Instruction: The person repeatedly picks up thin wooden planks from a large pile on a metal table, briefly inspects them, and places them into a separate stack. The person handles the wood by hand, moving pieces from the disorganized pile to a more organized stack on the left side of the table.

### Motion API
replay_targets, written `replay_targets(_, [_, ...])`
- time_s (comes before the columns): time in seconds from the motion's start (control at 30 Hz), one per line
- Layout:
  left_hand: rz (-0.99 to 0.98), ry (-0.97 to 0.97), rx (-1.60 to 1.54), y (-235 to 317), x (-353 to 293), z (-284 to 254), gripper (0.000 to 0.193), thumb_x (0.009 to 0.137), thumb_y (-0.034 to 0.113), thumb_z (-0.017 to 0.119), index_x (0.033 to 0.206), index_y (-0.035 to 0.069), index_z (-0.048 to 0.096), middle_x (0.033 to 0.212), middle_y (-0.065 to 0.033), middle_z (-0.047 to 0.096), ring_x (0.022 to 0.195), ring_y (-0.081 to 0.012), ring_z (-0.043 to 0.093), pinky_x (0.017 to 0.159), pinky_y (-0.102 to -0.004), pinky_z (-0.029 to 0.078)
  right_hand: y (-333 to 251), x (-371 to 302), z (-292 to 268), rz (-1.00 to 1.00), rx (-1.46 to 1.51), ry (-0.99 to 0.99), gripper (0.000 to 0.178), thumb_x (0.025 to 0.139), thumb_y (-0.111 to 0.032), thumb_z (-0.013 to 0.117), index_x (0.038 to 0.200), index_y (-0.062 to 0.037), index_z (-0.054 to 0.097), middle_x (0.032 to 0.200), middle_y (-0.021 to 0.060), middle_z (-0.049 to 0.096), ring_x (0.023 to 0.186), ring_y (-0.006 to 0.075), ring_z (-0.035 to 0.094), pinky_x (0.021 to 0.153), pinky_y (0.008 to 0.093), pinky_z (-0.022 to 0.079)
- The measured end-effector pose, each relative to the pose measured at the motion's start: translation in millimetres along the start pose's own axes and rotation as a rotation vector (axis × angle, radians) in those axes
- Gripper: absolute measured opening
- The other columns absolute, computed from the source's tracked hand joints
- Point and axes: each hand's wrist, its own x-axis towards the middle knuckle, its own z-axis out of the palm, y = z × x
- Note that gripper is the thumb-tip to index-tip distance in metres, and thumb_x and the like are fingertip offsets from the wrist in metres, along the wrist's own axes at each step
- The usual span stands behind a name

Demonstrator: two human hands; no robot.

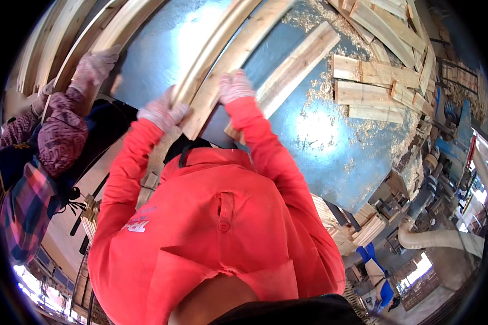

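White-gloved, my left hand point(164, 111) closes on the near end of a long wooden board point(207, 51), its thumb lying by the second board. That second long board point(214, 84) runs alongside on the right, its near end sticking out toward my chest. My right hand point(235, 86), also gloved, has its fingers curled at the right edge of this second board; its palm side is hidden. Right of my right forearm, a shorter board point(298, 67) lies apart on the blue-grey metal table point(293, 138), partly covered by my sleeve.
Several short offcuts point(368, 92) and wood shavings point(320, 95) cover the table's right side. At my left, a co-worker's gloved hand point(95, 65) holds another long board point(119, 27). Machinery with a pale flexible hose point(439, 241) stands at the right.
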Motion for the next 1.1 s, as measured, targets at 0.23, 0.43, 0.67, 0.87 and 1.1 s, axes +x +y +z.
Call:
replay_targets(0.23, [-0.210,0.230,0.220,16.9,-18.6,2.2,0.077,0.077,0.042,0.067,0.140,0.013,0.035,0.109,-0.0239,0.064,0.098,-0.0397,0.063,0.084,-0.0449,0.051,10.5,14.0,-49.9,0.100,-0.367,0.315,0.087,0.085,-0.051,0.058,0.147,-0.0028,0.020,0.147,0.0283,0.028,0.136,0.0400,0.031,0.112,0.0456,0.027])
replay_targets(0.43, [-0.128,0.334,0.322,-71.5,-29.1,-60.9,0.072,0.078,0.043,0.069,0.137,0.014,0.038,0.116,-0.0222,0.061,0.098,-0.0394,0.063,0.082,-0.0443,0.051,47.6,11.0,-49.0,0.636,-0.372,0.140,0.122,0.071,-0.053,0.073,0.151,-0.0073,-0.007,0.154,0.0284,0.009,0.144,0.0382,0.017,0.116,0.0423,0.021])
replay_targets(0.67, [-0.058,0.523,0.800,-11.1,-27.0,-70.8,0.086,0.076,0.035,0.074,0.143,0.004,0.031,0.137,-0.0223,0.047,0.121,-0.0370,0.051,0.101,-0.0473,0.041,55.5,-8.0,-115.0,0.352,-0.309,0.110,0.114,0.066,-0.034,0.076,0.150,-0.0079,0.004,0.152,0.0220,0.020,0.139,0.0382,0.025,0.114,0.0432,0.024])
replay_targets(0.87, [1.038,0.612,0.588,199.0,-15.6,-52.6,0.090,0.076,0.044,0.073,0.140,-0.005,0.034,0.141,-0.0245,0.043,0.129,-0.0407,0.043,0.109,-0.0527,0.031,75.2,-50.8,-248.3,-0.826,-0.723,0.255,0.078,0.058,-0.016,0.071,0.132,-0.0075,0.050,0.131,0.0158,0.051,0.112,0.0348,0.053,0.093,0.0481,0.043])
replay_targets(1.1, [0.432,-0.019,0.433,218.9,22.8,39.5,0.047,0.079,0.042,0.068,0.112,0.008,0.064,0.091,-0.0232,0.066,0.086,-0.0385,0.065,0.074,-0.0437,0.052,97.9,6.1,-283.5,-1.122,-0.688,0.445,0.069,0.065,-0.018,0.071,0.130,-0.0069,0.051,0.131,0.0157,0.052,0.119,0.0342,0.051,0.101,0.0477,0.043])
